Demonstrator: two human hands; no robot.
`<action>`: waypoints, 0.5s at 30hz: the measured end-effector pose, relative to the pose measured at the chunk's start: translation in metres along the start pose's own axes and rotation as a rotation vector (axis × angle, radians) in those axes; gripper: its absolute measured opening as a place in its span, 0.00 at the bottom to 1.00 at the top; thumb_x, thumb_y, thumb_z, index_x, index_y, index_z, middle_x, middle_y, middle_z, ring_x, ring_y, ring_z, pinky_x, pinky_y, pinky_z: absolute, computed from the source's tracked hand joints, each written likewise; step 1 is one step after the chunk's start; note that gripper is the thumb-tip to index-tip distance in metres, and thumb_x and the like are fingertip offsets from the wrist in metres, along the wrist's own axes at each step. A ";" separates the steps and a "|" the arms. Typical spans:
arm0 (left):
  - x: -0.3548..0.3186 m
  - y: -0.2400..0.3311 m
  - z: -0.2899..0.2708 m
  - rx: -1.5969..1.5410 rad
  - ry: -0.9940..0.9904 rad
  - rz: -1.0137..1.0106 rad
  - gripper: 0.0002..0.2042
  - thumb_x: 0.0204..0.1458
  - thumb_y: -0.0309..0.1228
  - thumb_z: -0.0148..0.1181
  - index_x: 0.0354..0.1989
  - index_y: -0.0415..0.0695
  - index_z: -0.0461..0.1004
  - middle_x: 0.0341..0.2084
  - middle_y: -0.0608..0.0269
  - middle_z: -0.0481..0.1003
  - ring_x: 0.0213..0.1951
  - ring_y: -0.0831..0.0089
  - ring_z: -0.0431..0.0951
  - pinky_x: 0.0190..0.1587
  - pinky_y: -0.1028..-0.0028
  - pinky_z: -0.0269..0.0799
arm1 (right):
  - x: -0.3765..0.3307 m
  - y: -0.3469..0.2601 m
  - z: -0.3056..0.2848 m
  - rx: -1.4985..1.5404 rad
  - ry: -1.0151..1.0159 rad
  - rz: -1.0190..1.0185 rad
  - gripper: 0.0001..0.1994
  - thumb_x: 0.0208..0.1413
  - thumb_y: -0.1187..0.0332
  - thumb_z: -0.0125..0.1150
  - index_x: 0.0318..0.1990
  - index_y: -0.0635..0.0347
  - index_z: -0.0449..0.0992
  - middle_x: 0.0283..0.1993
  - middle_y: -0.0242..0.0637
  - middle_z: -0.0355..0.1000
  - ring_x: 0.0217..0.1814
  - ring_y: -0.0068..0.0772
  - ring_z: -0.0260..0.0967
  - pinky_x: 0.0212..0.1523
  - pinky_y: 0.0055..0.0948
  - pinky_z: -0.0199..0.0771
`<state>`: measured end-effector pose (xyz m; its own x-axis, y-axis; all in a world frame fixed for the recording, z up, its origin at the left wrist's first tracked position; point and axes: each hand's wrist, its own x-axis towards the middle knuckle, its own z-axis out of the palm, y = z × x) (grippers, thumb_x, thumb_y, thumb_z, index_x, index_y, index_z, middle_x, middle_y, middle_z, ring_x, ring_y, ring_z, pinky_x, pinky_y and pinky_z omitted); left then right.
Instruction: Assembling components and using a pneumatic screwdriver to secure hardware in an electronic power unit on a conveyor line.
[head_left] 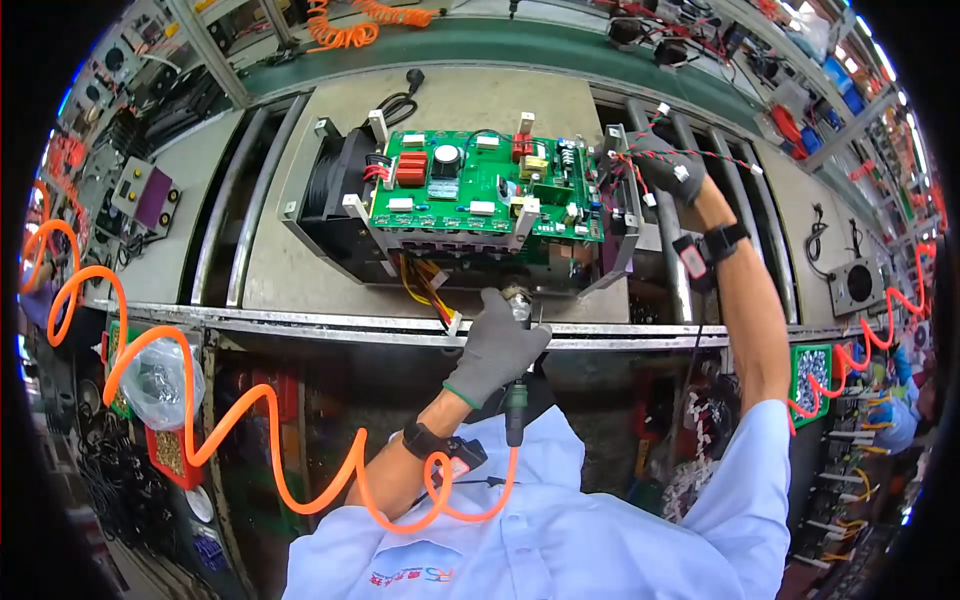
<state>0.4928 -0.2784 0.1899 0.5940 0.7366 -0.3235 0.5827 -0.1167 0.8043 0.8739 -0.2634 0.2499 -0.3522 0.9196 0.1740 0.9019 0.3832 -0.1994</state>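
A boxy machine with a green circuit board (480,185) on top lies across the bench before me. My left hand (498,348), in a grey glove, is closed round a power screwdriver (516,398) at the machine's near side. The driver's silver head (518,303) points at the machine's lower near edge; its tip is hidden. My right hand (675,175), in a dark glove, is at the outer side of the right end panel (618,215). Red, black and white wires (690,154) with white plugs spread over it. Its fingers are largely hidden among the wires and panel.
An orange coiled hose (270,420) runs from the driver to the far left. Yellow and red leads (432,295) hang from the machine's near side. Metal rollers (225,200) flank the work board. A purple-fronted unit (148,195) stands left; screw bins (172,455) sit below the bench.
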 end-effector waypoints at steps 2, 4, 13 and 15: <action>0.001 0.012 0.009 0.009 -0.036 0.029 0.32 0.44 0.39 0.67 0.48 0.29 0.57 0.33 0.38 0.75 0.38 0.45 0.80 0.42 0.57 0.75 | -0.011 0.079 0.013 -0.066 -0.184 0.032 0.11 0.59 0.66 0.55 0.45 0.60 0.76 0.41 0.43 0.74 0.44 0.43 0.73 0.46 0.38 0.74; -0.001 -0.008 -0.008 -0.027 -0.009 -0.045 0.31 0.44 0.39 0.66 0.47 0.29 0.57 0.34 0.35 0.75 0.39 0.44 0.80 0.42 0.56 0.75 | 0.032 0.040 0.015 0.325 -0.060 0.262 0.09 0.57 0.69 0.58 0.41 0.63 0.78 0.36 0.37 0.76 0.37 0.31 0.71 0.40 0.32 0.73; 0.004 -0.014 -0.006 -0.037 0.013 -0.150 0.33 0.43 0.37 0.62 0.50 0.23 0.56 0.34 0.30 0.76 0.41 0.37 0.78 0.46 0.52 0.74 | 0.113 -0.007 0.017 0.449 -0.373 0.403 0.14 0.46 0.73 0.65 0.43 0.63 0.81 0.41 0.40 0.79 0.41 0.28 0.73 0.44 0.28 0.74; 0.009 0.002 0.005 -0.027 -0.054 -0.050 0.34 0.43 0.37 0.62 0.50 0.21 0.56 0.35 0.29 0.75 0.41 0.37 0.78 0.46 0.52 0.74 | 0.072 0.045 0.016 0.418 -0.284 0.426 0.15 0.44 0.70 0.66 0.42 0.63 0.79 0.39 0.47 0.77 0.41 0.47 0.75 0.45 0.37 0.75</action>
<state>0.5020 -0.2749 0.1863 0.5936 0.7042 -0.3896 0.5981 -0.0622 0.7990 0.8848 -0.1787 0.2381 -0.0896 0.9633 -0.2530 0.8238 -0.0711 -0.5624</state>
